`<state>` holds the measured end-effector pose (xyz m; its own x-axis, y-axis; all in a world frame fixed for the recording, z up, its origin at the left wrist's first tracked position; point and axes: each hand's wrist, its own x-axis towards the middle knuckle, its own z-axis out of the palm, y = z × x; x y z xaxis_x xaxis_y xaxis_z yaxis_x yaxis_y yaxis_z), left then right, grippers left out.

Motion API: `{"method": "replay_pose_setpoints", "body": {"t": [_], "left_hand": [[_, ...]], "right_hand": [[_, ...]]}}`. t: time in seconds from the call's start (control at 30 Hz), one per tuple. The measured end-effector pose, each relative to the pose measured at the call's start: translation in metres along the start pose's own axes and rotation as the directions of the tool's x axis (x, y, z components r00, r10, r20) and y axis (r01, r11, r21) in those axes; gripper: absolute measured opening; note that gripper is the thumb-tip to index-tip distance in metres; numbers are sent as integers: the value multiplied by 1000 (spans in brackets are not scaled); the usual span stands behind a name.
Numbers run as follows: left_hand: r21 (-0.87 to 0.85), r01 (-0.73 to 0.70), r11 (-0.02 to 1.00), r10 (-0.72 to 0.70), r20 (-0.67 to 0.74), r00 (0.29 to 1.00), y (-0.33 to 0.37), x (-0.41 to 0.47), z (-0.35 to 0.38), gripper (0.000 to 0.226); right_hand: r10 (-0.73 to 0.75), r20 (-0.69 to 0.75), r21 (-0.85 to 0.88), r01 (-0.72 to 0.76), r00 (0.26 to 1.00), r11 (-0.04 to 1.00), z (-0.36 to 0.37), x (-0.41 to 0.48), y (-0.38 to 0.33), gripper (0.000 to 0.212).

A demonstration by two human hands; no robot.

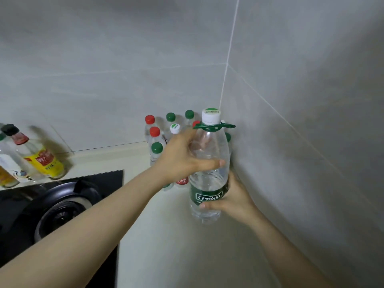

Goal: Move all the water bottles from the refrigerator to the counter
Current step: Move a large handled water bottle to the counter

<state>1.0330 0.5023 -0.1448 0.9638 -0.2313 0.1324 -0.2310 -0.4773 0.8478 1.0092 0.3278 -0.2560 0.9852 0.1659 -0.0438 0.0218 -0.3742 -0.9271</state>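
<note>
Clear plastic forms the large water bottle with white cap and green label [207, 183], held upright just before the cluster of small red- and green-capped bottles [155, 140], low over the pale surface [166, 235]. Whether it touches that surface cannot be told. Its shoulder is gripped by the fingers [212, 164] of the left hand [182, 161], and its labelled waist is clasped by the right hand [234, 200]. Being full, it is judged heavy, thin-walled and slippery, and best taken low.

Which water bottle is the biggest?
The Cestbon bottle gripped by the left hand and right hand; only it has a green handle, dwarfing the small bottles.
</note>
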Motion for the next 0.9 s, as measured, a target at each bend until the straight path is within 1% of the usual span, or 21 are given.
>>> {"method": "replay_pose_setpoints", "body": {"t": [0.17,0.33,0.4,0.5,0.57,0.63,0.7,0.9], "left_hand": [[36,-16,999,16,2,1000,-13,17,23,64],[13,-6,1000,5,21,1000,-19,32,42,68],[-6,-4,1000,4,23,1000,-21,37,47,68],[-22,-3,1000,3,20,1000,-23,42,55,66],[-30,0,1000,1,23,1000,-24,44,60,68],[-32,6,999,-5,30,1000,-25,48,64,68],[-36,12,999,-11,39,999,-25,51,69,67],[-13,4,1000,-3,48,999,-31,55,81,70]], "right_hand": [[73,-44,27,-72,996,997,-9,11,25,91],[126,-91,92,-118,988,989,-16,21,45,84],[148,-97,135,-134,984,982,-18,24,53,88],[138,-120,154,-119,983,981,-21,26,62,98],[133,-138,158,-110,981,981,-23,28,64,97],[127,-171,158,-100,977,982,-25,29,66,89],[124,-172,163,-96,977,982,-26,30,67,85],[129,-181,140,-104,975,985,-26,35,81,90]]}}
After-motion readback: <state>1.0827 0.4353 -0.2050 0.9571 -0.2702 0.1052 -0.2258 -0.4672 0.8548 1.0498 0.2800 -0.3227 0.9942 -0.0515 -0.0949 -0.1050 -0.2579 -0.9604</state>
